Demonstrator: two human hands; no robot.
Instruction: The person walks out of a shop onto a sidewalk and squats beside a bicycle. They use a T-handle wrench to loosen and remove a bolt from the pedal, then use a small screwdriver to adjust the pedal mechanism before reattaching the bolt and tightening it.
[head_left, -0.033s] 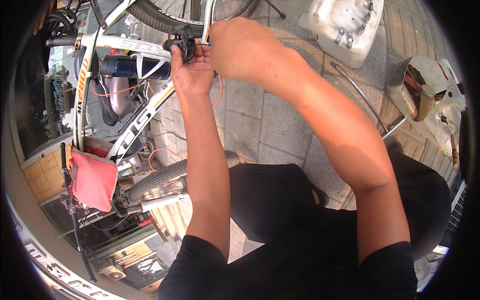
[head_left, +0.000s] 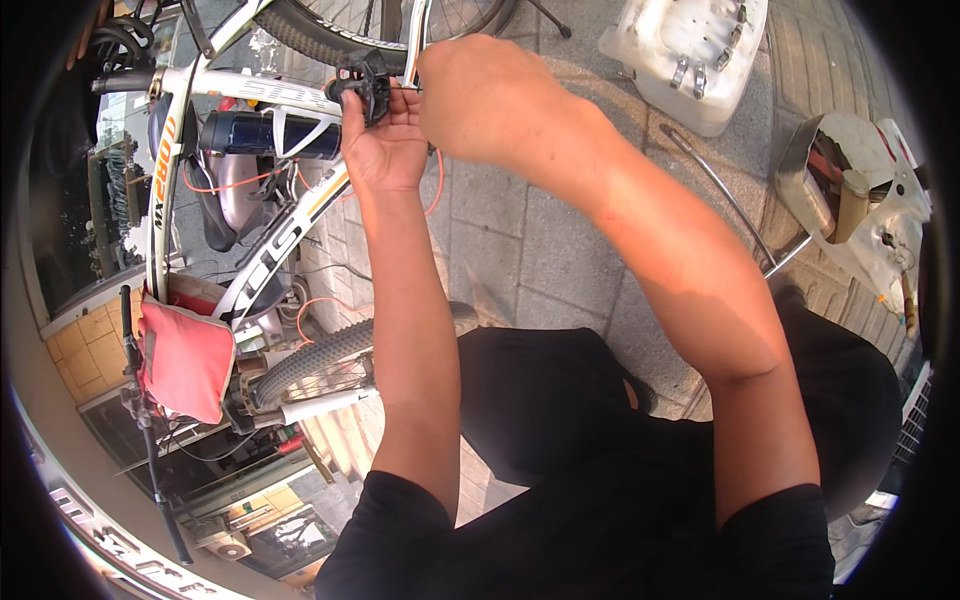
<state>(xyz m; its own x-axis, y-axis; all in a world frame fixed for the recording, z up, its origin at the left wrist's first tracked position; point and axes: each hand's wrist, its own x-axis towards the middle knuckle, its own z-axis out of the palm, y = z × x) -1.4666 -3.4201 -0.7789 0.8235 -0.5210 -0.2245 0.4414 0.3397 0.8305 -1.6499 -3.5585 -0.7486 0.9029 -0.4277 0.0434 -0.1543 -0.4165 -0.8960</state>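
My left hand (head_left: 388,145) is turned palm up beside the white bicycle frame (head_left: 275,92). Its thumb and fingers cup a black bicycle part (head_left: 372,92), whose exact kind I cannot make out. Right up against those fingers is my right hand (head_left: 480,98), closed in a fist with its back toward me. A thin dark rod shows between the two hands, but whatever the fist holds is hidden behind it. A dark bottle (head_left: 272,135) sits in the frame next to the left hand. Beyond both hands stands a wheel with a black tyre (head_left: 330,48).
A cut white plastic jug (head_left: 690,95) with metal pieces on it stands at the far right. Nearer lie a bent metal bar (head_left: 722,185) and an open container of tools (head_left: 850,185). At left are a red cushion-like bag (head_left: 188,360), a handlebar (head_left: 150,440) and another tyre (head_left: 315,365).
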